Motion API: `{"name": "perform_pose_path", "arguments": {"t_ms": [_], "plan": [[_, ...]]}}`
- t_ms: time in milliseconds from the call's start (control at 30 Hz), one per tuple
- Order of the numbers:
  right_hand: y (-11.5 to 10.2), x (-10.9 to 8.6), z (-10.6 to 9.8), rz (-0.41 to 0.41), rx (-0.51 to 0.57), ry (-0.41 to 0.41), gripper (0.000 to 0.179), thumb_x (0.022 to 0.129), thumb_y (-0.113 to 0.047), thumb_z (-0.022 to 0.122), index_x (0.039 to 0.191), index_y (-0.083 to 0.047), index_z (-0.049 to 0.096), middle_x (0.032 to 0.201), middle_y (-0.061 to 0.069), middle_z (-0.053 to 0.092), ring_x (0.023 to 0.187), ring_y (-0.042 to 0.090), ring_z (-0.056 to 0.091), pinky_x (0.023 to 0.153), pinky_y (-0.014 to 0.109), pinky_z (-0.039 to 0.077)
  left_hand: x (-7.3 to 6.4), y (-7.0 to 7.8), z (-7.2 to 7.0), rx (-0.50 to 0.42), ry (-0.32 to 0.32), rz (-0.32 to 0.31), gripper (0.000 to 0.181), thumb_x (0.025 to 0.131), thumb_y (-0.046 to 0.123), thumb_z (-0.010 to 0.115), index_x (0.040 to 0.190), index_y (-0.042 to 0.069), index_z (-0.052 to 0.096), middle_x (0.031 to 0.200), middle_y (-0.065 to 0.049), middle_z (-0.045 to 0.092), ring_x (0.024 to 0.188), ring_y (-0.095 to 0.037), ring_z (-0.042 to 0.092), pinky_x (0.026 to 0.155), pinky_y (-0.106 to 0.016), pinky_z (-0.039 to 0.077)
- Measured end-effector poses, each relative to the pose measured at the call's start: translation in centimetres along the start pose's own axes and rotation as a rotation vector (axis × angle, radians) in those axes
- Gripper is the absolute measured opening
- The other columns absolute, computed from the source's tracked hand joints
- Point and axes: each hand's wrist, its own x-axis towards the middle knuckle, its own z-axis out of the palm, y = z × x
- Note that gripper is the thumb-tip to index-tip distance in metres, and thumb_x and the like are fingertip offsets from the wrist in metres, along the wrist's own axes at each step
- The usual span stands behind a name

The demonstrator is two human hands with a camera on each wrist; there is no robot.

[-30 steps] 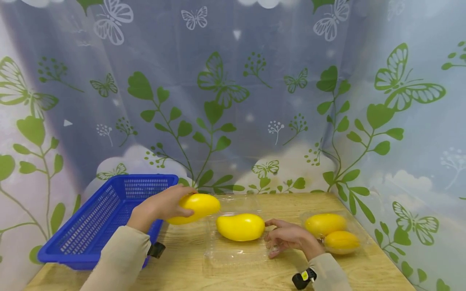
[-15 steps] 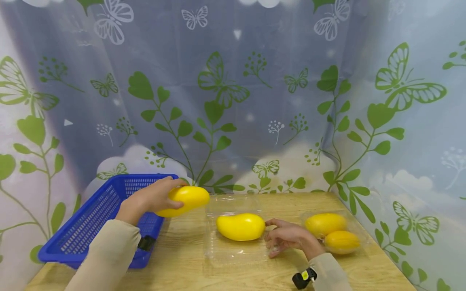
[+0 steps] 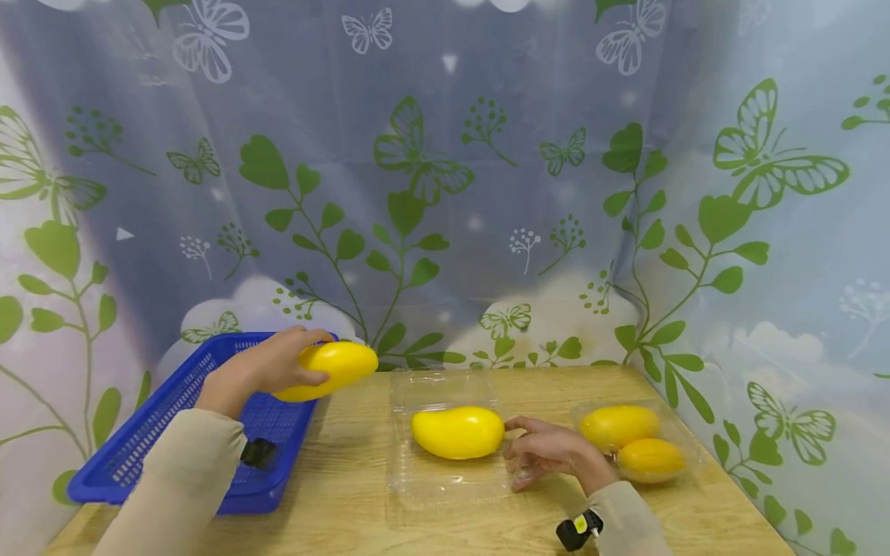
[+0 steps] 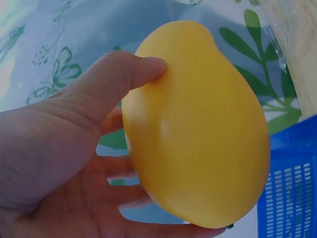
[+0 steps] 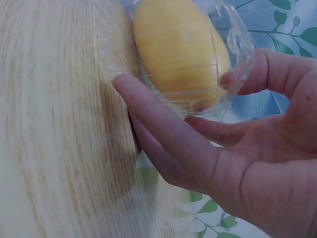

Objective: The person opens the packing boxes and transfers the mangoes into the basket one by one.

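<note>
A smooth yellow mango [image 3: 341, 367] is gripped in my left hand [image 3: 253, 369], above the right edge of the blue basket [image 3: 267, 494]. In the left wrist view my thumb lies across the mango [image 4: 198, 129] and the fingers go round behind it. My right hand [image 3: 549, 454] holds the right side of an open clear plastic box [image 3: 452, 486]. The right wrist view has the thumb on the rim of this box [image 5: 242, 44] and fingers along its outer side. Inside the box lies another mango [image 3: 459, 432].
At the right of the wooden table [image 3: 348, 494] stands a second clear box holding two mangoes, one behind [image 3: 620, 426] and one in front [image 3: 651, 461]. The box's lid [image 3: 445, 386] lies folded back toward the patterned curtain [image 3: 445, 270].
My left hand has carried its mango leftward and slightly up, from beside the plastic box to the basket's right edge. The right hand and the box have stayed in place.
</note>
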Motion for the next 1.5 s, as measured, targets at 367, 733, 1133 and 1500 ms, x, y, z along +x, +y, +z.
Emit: {"name": "perform_pose_path", "arguments": {"t_ms": [367, 733, 1133, 1500], "plan": [[0.0, 0.0, 0.0, 0.0, -0.004, 0.013, 0.076, 0.086, -0.001, 0.056, 0.156, 0.006, 0.026, 0.124, 0.028, 0.058, 0.065, 0.014, 0.058, 0.078, 0.044, 0.065, 0.0, -2.4, -0.8, 0.041, 0.009, -0.006, 0.058, 0.096, 0.028, 0.073, 0.144, 0.002, 0.054, 0.133, -0.028, 0.057, 0.107, -0.034, 0.058, 0.089, -0.053, 0.05], [0.1, 0.2, -0.1, 0.001, -0.001, 0.021, 0.076, 0.085, -0.001, 0.056, 0.155, 0.005, 0.027, 0.127, 0.029, 0.058, 0.063, 0.012, 0.057, 0.077, 0.043, 0.065, -0.5, -4.3, -1.4, 0.092, 0.024, -0.006, 0.058, 0.095, 0.028, 0.073, 0.142, -0.001, 0.055, 0.129, -0.03, 0.059, 0.104, -0.035, 0.058, 0.088, -0.055, 0.05], [0.2, 0.1, -0.1, 0.006, 0.008, 0.017, 0.077, 0.085, -0.001, 0.057, 0.155, 0.006, 0.027, 0.124, 0.028, 0.057, 0.063, 0.01, 0.053, 0.079, 0.045, 0.065, -0.6, -6.2, -1.6, 0.113, 0.054, -0.005, 0.06, 0.093, 0.026, 0.075, 0.138, -0.007, 0.055, 0.126, -0.031, 0.063, 0.11, -0.041, 0.059, 0.094, -0.061, 0.049], [0.3, 0.3, -0.2, 0.009, 0.007, 0.033, 0.075, 0.085, -0.001, 0.058, 0.154, 0.005, 0.029, 0.124, 0.028, 0.058, 0.065, 0.011, 0.055, 0.078, 0.044, 0.065, -0.7, -7.1, -1.8, 0.127, 0.055, -0.037, 0.061, 0.093, 0.028, 0.075, 0.138, -0.007, 0.055, 0.122, -0.03, 0.063, 0.105, -0.04, 0.059, 0.089, -0.058, 0.05]]}}
